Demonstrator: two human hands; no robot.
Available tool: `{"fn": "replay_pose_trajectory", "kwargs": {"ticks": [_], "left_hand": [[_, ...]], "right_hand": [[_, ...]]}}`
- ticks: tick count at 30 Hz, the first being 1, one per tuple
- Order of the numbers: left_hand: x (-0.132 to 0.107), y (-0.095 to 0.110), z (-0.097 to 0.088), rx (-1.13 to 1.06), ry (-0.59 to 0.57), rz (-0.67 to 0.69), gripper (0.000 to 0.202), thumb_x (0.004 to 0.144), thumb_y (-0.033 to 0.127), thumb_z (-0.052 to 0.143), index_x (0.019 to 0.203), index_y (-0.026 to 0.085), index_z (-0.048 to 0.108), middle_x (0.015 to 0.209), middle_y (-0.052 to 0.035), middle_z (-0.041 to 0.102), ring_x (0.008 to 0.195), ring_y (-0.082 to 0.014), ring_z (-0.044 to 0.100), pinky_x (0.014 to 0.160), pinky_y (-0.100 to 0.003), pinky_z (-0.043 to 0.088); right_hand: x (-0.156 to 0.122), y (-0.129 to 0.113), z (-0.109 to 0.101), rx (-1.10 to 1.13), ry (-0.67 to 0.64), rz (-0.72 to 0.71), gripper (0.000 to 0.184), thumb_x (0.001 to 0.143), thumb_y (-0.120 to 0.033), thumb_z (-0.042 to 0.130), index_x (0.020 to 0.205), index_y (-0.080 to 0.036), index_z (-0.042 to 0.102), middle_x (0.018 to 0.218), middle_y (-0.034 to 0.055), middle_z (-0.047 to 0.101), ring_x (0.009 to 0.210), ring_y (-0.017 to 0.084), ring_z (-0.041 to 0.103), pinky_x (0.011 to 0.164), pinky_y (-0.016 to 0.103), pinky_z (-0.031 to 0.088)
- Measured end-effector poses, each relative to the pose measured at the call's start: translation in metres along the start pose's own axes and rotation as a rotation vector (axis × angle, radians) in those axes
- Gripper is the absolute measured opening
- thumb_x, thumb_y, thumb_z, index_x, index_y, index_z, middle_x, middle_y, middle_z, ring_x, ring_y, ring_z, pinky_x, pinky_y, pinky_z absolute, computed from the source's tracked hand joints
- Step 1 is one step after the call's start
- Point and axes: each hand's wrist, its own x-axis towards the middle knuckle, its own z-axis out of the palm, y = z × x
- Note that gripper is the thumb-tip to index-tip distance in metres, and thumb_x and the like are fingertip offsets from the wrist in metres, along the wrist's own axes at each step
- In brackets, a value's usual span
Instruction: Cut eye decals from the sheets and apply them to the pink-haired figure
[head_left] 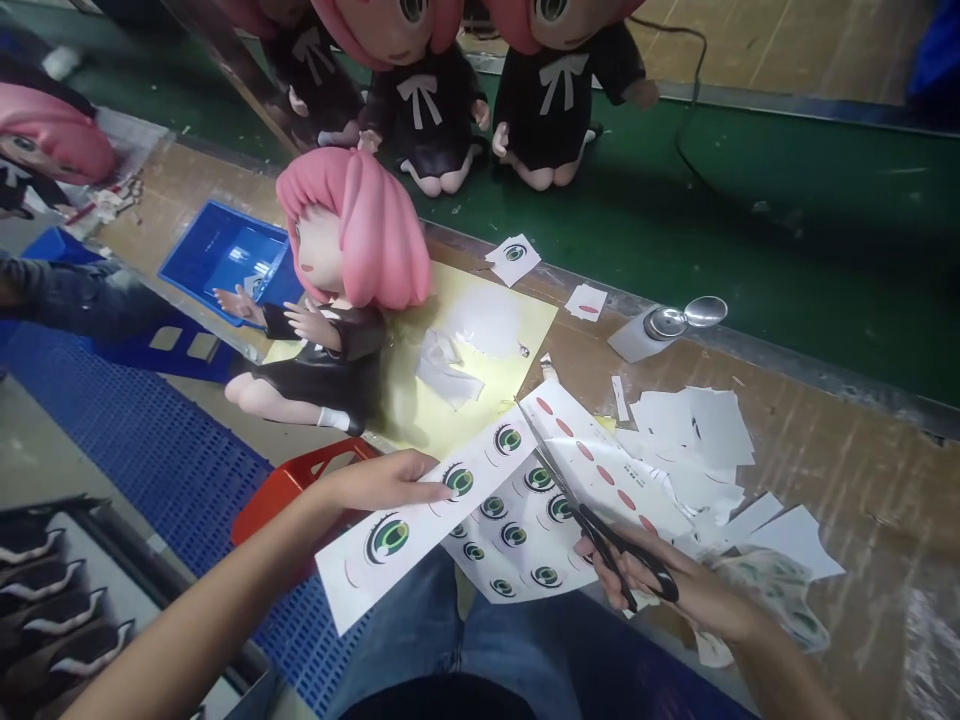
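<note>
My left hand [386, 482] pinches the upper edge of a white strip of green eye stickers [409, 520], holding it over my lap. My right hand [660, 580] grips black scissors [600, 530]; the blades point up and left along the strip's right edge. Under the strip lies a larger sheet of eye stickers [517, 540], and beside it a sheet with red mouth stickers [600, 465]. A pink-haired doll in a black dress [337, 300] sits on a yellow sheet [487, 370] just beyond my left hand.
Cut paper scraps [697, 430] litter the wooden bench. A small metal tin [679, 318] stands near the green belt [750, 220], where more dolls [555, 90] sit. A blue tray [225, 255] and a red stool [289, 485] lie left. Another person's sleeve [67, 290] shows at far left.
</note>
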Motion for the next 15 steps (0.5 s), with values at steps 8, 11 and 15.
{"fn": "replay_pose_trajectory", "kwargs": {"ticks": [8,11,15], "left_hand": [[-0.004,0.015,-0.009,0.019,-0.007,-0.066,0.041,0.089,0.049,0.065,0.111,0.016,0.076,0.106,-0.0129,0.078,0.085,-0.0236,0.074,0.07,-0.028,0.058],[0.0,0.02,-0.009,0.001,-0.009,-0.077,0.04,0.089,0.049,0.066,0.11,0.016,0.076,0.105,-0.0126,0.078,0.08,-0.0218,0.074,0.066,-0.026,0.057],[0.01,0.022,-0.005,-0.041,-0.054,-0.077,0.037,0.089,0.048,0.066,0.107,0.017,0.076,0.099,-0.0112,0.078,0.074,-0.0192,0.073,0.061,-0.024,0.055]], "right_hand": [[-0.002,-0.023,-0.033,0.043,-0.118,0.023,0.058,0.083,-0.066,0.067,0.118,-0.019,0.069,0.079,0.0046,0.057,0.071,0.019,0.053,0.071,0.037,0.041],[0.0,-0.025,-0.037,0.093,-0.14,0.053,0.054,0.085,-0.063,0.067,0.116,-0.019,0.068,0.082,0.005,0.056,0.073,0.019,0.052,0.07,0.036,0.04],[0.005,-0.029,-0.035,0.104,-0.172,0.075,0.056,0.084,-0.065,0.067,0.115,-0.018,0.068,0.081,0.0045,0.056,0.072,0.018,0.054,0.072,0.036,0.04]]}}
